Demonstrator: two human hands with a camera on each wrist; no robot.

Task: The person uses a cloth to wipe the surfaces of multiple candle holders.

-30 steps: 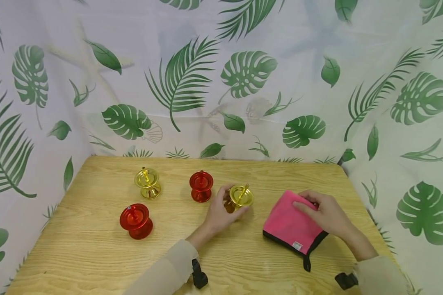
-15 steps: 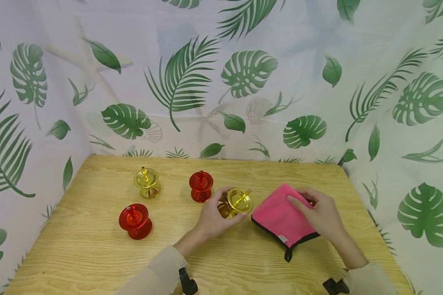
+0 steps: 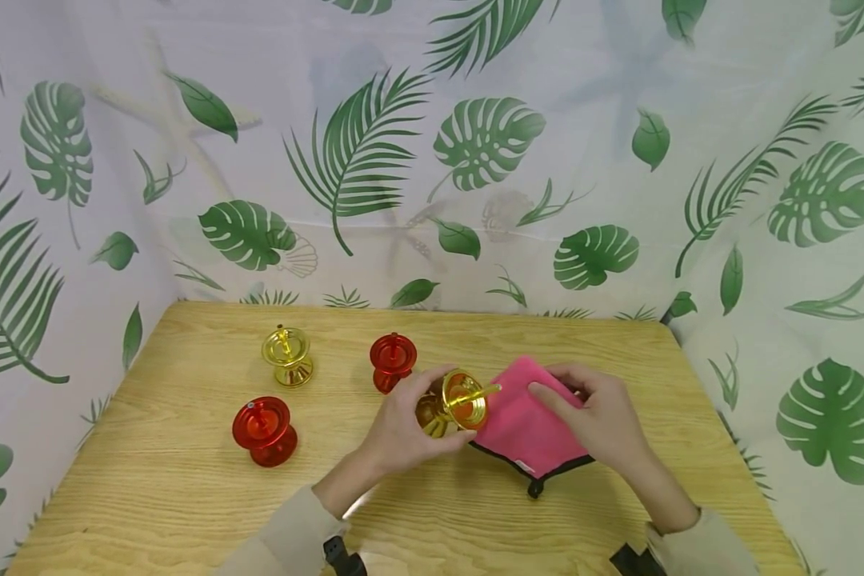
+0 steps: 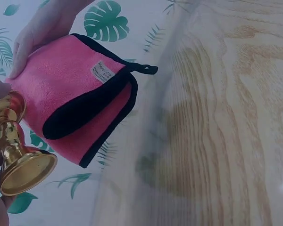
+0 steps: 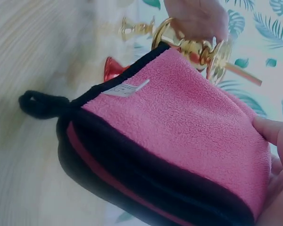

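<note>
Closer together now than a second ago: the cloth [image 3: 529, 432] has come leftward, toward the rear red stand [image 3: 393, 354], and the gold stand [image 3: 466, 410], nearly upright then, has tipped so that its dish faces away from that red stand. From my end I judge that the work in hand has gone from holding two things apart to bringing them together.

I see the left hand [image 3: 399, 432] grasping the gold stand, thumb and fingers round it, just right of the rear red stand and nearer the person. The left wrist view shows me its base [image 4: 28, 172] tilted, and I take it to be raised off the tabletop [image 3: 151, 488]. The stick [image 3: 487, 391] in its dish points rightward, away from the rear red stand.

On the cloth I see the right hand [image 3: 598, 416] pinching the upper edge, farther right of the rear red stand than the gold stand is. Cloth and dish overlap in the head view, but I cannot tell whether they touch.

Left of the rear red stand, and out of both hands, I have the other gold stand [image 3: 288, 356], roughly level with it, and the front red stand [image 3: 265, 432], nearer the person.
</note>
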